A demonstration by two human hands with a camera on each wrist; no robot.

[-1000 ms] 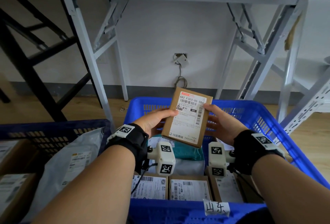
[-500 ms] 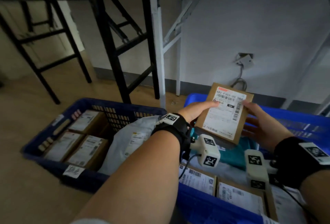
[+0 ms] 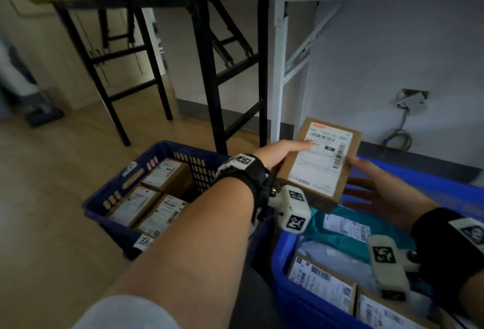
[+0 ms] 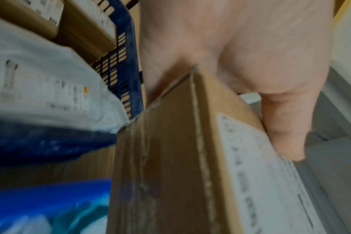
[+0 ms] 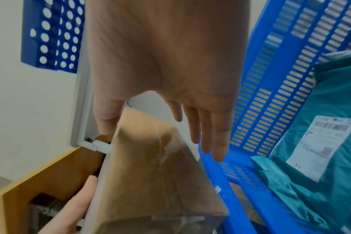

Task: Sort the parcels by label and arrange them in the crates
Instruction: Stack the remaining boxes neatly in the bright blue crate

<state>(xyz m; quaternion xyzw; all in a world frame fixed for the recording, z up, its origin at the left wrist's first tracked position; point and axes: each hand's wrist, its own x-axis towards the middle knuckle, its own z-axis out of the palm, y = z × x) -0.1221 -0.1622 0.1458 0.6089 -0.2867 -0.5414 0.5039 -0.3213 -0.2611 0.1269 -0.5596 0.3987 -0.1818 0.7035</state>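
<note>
Nearest, low right in the head view: bright blue crate [image 3: 293, 286], front corner toward the camera. Inside, two brown boxes with white labels [image 3: 320, 280] lie flat along the front wall; behind them a pale plastic mailer, then a teal mailer [image 3: 337, 226] with a white label. The right wrist view shows the same teal mailer [image 5: 319, 142] lying against the crate's slotted wall.

Above that crate, held in the air: cardboard parcel [image 3: 318, 162], label side up and tilted toward the camera. Left hand [image 3: 277, 153] has it by the left edge, thumb lying across the label's upper corner, fingers underneath; grip closed on the box. The left wrist view confirms this: thumb [image 4: 285, 126] pressed on the labelled face, parcel [image 4: 170, 158] wedged into the palm.

Right hand [image 3: 377, 190] sits at the parcel's right edge, palm up, fingers straight and spread. In the right wrist view the fingers [image 5: 210, 134] stand clear of the cardboard; only the thumb lies near the box's far edge, contact not certain. Grip relaxed, holding nothing.

Further left, on the wood floor: dark blue crate [image 3: 136, 176] holding labelled brown boxes [image 3: 146, 203] packed flat side by side, a handwritten tag on its front wall.

Beyond: black folding counter legs [image 3: 209, 79], white counter frame [image 3: 279, 66], grey wall with a loose socket and cable [image 3: 411, 103].
</note>
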